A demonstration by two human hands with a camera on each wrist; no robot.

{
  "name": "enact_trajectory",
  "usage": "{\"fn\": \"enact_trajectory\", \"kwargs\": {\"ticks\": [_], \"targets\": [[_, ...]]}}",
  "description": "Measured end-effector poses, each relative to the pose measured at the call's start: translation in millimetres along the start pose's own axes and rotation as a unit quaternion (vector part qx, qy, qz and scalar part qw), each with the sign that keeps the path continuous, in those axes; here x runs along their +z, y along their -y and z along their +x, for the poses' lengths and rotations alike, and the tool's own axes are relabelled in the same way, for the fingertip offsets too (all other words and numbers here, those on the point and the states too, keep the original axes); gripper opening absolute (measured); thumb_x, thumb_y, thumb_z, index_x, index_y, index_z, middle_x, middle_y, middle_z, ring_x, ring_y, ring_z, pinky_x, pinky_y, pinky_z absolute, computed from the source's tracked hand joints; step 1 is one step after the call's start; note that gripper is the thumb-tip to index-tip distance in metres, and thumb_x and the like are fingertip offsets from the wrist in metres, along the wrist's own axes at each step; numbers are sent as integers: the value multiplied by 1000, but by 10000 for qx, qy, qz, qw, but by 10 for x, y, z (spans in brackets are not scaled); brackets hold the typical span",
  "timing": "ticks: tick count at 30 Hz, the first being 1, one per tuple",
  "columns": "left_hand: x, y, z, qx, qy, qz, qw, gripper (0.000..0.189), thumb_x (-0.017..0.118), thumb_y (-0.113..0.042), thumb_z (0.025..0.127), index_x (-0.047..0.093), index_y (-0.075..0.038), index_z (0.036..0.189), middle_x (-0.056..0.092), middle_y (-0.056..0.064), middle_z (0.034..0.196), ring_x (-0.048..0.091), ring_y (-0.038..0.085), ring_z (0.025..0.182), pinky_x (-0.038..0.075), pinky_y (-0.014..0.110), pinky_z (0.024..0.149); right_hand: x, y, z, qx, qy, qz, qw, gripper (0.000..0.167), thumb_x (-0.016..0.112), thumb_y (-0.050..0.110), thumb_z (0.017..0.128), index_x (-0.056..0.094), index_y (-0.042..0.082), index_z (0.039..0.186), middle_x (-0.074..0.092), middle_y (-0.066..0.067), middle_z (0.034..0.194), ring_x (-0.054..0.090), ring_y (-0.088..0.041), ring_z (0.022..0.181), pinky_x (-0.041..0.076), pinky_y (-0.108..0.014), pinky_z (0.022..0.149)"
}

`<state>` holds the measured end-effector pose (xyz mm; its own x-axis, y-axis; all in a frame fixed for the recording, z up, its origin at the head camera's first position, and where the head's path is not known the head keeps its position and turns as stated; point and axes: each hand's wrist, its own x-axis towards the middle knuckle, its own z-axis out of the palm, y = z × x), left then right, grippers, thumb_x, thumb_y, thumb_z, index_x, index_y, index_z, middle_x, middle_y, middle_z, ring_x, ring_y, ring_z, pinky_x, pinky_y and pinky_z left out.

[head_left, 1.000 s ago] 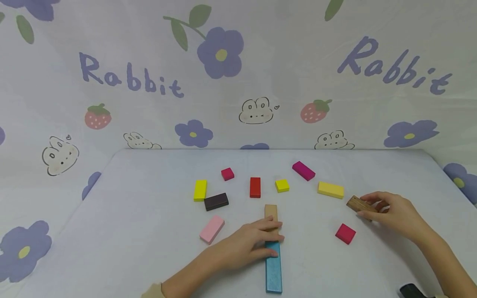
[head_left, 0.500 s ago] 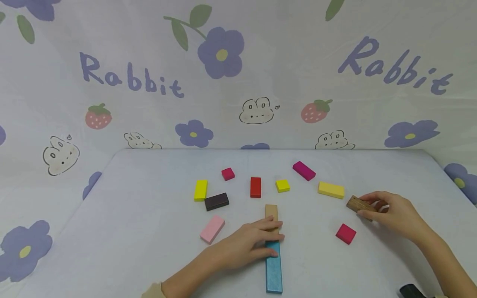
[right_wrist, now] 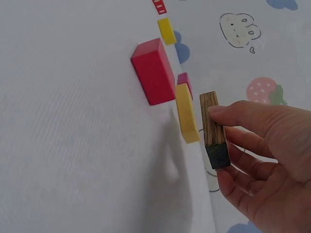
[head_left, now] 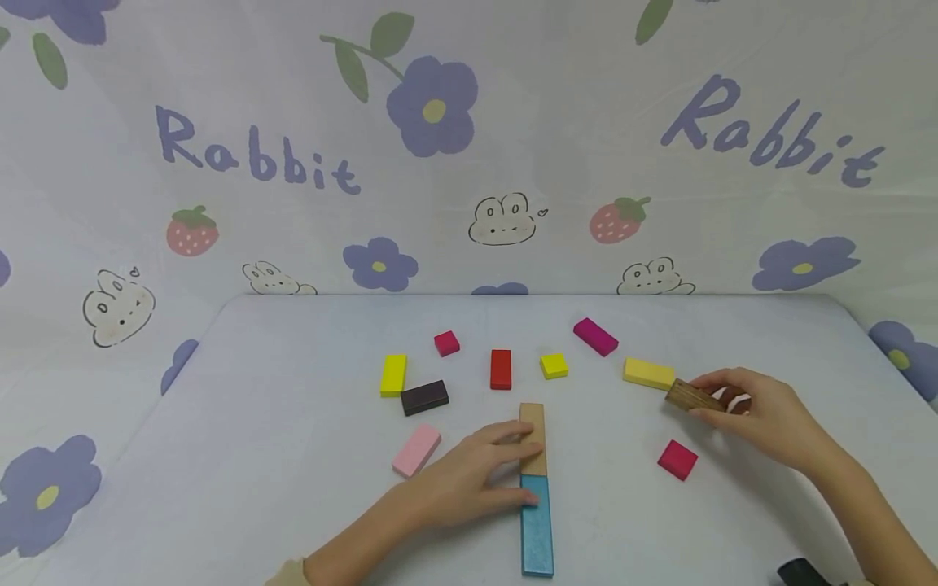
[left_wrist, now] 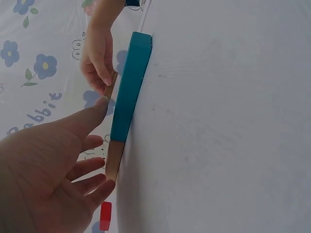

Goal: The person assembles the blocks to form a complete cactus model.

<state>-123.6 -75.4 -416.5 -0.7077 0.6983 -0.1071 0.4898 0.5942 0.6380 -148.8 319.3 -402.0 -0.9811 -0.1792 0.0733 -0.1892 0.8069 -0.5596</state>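
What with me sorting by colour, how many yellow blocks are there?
3: a bright yellow block beside the dark block, a small yellow block right of the red oblong block, and a pale yellow block by the wooden block in the right hand.

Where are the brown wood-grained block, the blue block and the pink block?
Brown wood-grained block (right_wrist: 214, 131): right wrist view, on its grained long face.
Blue block (head_left: 537, 533): head view, on its top face.
Pink block (head_left: 417, 450): head view, middle of its top face.

Place: home, perhaps | signs: rabbit-print backdrop (head_left: 557, 114) (strawberries (head_left: 192, 233) too), white tabletop (head_left: 242, 456)
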Motion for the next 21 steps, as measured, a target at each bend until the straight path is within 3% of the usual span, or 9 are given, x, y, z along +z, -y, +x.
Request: {"fn": "enact_trajectory", "kwargs": {"ticks": [5,13,21], "targets": [[20,38,-11,30,23,-43,10000,66,75,-41,98,54,-20,157,41,-2,167,36,20,155,38,39,123,19,103,22,-59,14,67,10000,42,86,12,88,70,-4,124,72,-14,108,59,-20,93,53,-15,71],[57,72,-30,193,-50,-106,9997,66,76,-40,98,54,-17,156,39,-1,168,36,20,156,37,37,124,40,237,81,-480,-110,136,9987,39,87,9,86,73,-2,121,73,-10,107,56,-4,89,54,-16,74],[59,83,-36,380,-51,-70,9992,65,74,-39,100,53,-13,156,37,1,170,33,19,158,36,35,124,107,379,181,-733,-23,362,9967,37,87,7,86,73,-1,119,72,-11,108,59,-18,92,55,-19,74]]}}
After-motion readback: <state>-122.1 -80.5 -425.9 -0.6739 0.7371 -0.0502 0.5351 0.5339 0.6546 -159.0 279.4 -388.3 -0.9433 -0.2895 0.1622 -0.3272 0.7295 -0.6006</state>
